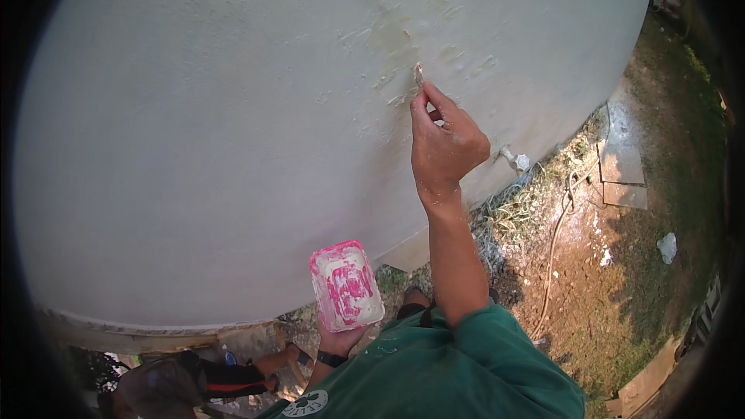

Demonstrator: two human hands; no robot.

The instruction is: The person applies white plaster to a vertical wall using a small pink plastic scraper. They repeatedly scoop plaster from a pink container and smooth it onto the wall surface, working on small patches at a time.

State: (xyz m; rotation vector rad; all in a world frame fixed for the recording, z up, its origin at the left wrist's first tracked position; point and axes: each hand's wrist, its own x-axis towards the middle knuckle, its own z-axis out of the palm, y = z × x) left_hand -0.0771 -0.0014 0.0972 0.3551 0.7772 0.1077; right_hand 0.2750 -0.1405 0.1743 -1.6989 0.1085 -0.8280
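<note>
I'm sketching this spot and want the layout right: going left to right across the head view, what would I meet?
Another person at the lower left, the pink tray, the right hand, the white tap, the hose, the white scrap on the ground.

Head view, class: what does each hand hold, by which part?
The right hand pinches a small tool by its lower end; the left hand holds a pink tray under its near end.
</note>
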